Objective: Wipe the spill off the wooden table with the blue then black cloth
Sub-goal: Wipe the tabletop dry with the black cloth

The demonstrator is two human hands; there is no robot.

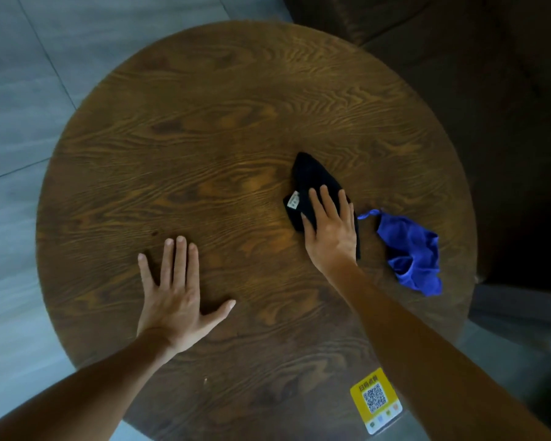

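A round wooden table (204, 128) fills the view. My right hand (330, 230) presses flat on a black cloth (309, 176) right of the table's middle; the cloth's pointed end and a white label stick out past my fingers. A crumpled blue cloth (411, 249) with a small loop lies loose near the right rim, just right of my right hand. My left hand (175, 294) rests flat on the bare wood at the lower left, fingers spread, holding nothing. No spill is visible on the wood.
A yellow QR-code sticker (376, 399) sits at the table's near right edge. Grey floor tiles (16, 90) lie to the left. Dark brown furniture (490, 90) stands close behind and to the right of the table.
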